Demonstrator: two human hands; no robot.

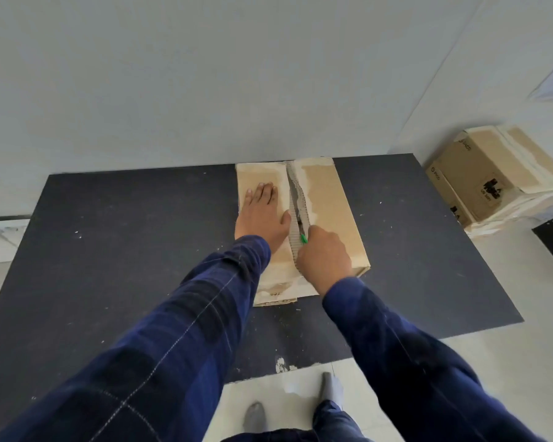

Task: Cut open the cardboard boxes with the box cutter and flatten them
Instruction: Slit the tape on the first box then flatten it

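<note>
A brown cardboard box (pixel 328 199) lies on a dark table (pixel 125 250), its top seam split open from the far end with ragged corrugated edges. My left hand (pixel 262 212) lies flat with straight fingers on the box's left flap. My right hand (pixel 324 256) is curled round a box cutter (pixel 304 239), of which only a green tip shows at the seam near the box's middle. The blade itself is hidden.
A stack of cardboard boxes (pixel 492 177) sits on the floor at the right, against the wall. A grey wall stands right behind the table. My feet (pixel 300 403) are on the pale floor at the table's near edge.
</note>
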